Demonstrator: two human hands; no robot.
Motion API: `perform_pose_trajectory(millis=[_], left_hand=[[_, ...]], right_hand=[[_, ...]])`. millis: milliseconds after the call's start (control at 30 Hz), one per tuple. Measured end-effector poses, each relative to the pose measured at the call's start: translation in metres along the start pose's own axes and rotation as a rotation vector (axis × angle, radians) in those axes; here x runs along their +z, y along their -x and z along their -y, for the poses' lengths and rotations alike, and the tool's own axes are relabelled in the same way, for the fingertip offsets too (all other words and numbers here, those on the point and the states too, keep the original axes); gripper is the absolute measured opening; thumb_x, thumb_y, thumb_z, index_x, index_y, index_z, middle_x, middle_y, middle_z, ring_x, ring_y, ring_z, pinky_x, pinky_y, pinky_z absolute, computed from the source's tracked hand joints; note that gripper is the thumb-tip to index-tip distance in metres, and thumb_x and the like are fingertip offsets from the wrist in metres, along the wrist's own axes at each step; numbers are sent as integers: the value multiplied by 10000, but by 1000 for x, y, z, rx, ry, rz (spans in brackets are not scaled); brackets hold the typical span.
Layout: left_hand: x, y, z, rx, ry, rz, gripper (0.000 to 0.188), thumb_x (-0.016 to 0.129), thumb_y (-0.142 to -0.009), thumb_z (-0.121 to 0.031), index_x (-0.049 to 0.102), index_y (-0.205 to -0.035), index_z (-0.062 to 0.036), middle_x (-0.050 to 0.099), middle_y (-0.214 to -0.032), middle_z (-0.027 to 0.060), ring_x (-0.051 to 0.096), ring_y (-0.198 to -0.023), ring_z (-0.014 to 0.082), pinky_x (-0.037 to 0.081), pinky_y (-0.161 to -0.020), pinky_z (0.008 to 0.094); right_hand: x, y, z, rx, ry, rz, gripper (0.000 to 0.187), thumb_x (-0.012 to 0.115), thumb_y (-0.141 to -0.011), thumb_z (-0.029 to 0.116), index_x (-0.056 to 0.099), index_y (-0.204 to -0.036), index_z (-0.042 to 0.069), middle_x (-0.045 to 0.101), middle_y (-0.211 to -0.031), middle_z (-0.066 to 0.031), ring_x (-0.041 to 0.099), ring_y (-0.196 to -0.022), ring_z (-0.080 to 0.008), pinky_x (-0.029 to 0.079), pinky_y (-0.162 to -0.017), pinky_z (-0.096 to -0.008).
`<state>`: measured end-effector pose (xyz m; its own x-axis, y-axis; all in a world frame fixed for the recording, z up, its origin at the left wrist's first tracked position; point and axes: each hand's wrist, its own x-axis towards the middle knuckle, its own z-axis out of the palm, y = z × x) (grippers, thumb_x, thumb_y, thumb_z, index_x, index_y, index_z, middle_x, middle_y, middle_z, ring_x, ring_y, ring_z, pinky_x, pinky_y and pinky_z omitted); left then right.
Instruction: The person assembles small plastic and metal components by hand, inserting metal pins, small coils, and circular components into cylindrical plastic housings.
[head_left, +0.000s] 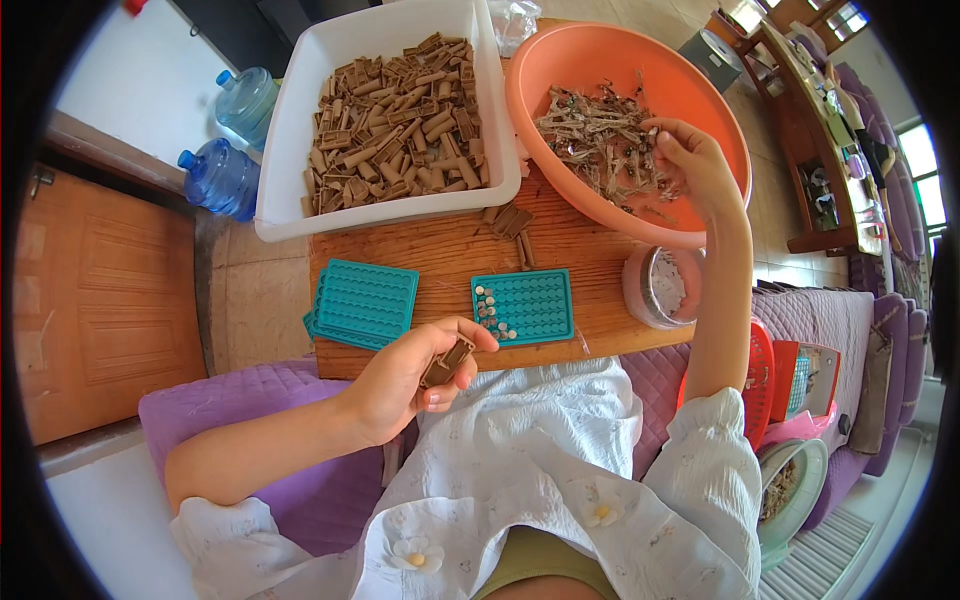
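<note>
Close to the table's front edge, my left hand [405, 385] is closed around a brown plastic casing [450, 362], its hollow inner side showing. My right hand [695, 165] reaches into an orange basin [615, 40] at the far right. Its thumb and index finger pinch together over a tangled heap of thin, pale strip-like pieces [590, 140]; what they hold is too small to make out. Between my hands lies a teal tray [535, 305] with rows of small hollows. Several small round pale pieces [487, 305] sit toward its left side.
A white tub [280, 190] piled with brown plastic casings [400, 120] stands at the far left. A few loose casings [512, 220] lie before it. Stacked teal trays [365, 300] are at left, a clear round container [660, 290] at right. Blue water jugs [220, 178] stand beyond the table.
</note>
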<state>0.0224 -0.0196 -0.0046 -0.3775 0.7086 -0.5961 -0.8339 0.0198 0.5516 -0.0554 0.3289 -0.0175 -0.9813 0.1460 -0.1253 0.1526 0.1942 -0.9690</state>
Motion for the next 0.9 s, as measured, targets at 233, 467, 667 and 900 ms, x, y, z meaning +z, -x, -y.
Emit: perform_pose_trajectory(millis=[233, 467, 667, 900], left_hand=[[7, 0, -3, 263, -162, -121, 244, 372, -877, -176, 392, -1093, -64, 502, -957, 58, 493, -770, 105, 410, -656, 235], [5, -2, -11, 576, -318, -54, 321, 521, -828, -97, 380, -1112, -50, 476, -1095, 80, 484, -995, 138, 402, -843, 261], [9, 3, -12, 812, -548, -108, 385, 598, -759, -51, 435, -1106, -21, 502, -1054, 88, 514, -950, 137, 456, -813, 273], [7, 4, -11, 833, -589, -110, 416, 630, -722, -35, 454, -1099, -12, 545, -950, 75, 558, -845, 131, 483, -770, 273]], right_hand=[[90, 70, 15, -63, -486, 284, 214, 623, -742, 109, 526, -914, 27, 522, -765, -7, 497, -621, -66, 400, -516, -170], [152, 125, 19, -74, -536, 246, 172, 594, -729, -31, 446, -803, 17, 506, -752, 4, 517, -684, -47, 426, -598, -178], [175, 141, 22, -311, -449, 38, 122, 585, -730, -45, 495, -806, -10, 529, -781, -45, 554, -725, -96, 445, -628, -205], [187, 152, 28, -239, -482, -132, 84, 608, -703, -39, 557, -763, -10, 551, -723, -50, 517, -618, -104, 399, -561, -214]])
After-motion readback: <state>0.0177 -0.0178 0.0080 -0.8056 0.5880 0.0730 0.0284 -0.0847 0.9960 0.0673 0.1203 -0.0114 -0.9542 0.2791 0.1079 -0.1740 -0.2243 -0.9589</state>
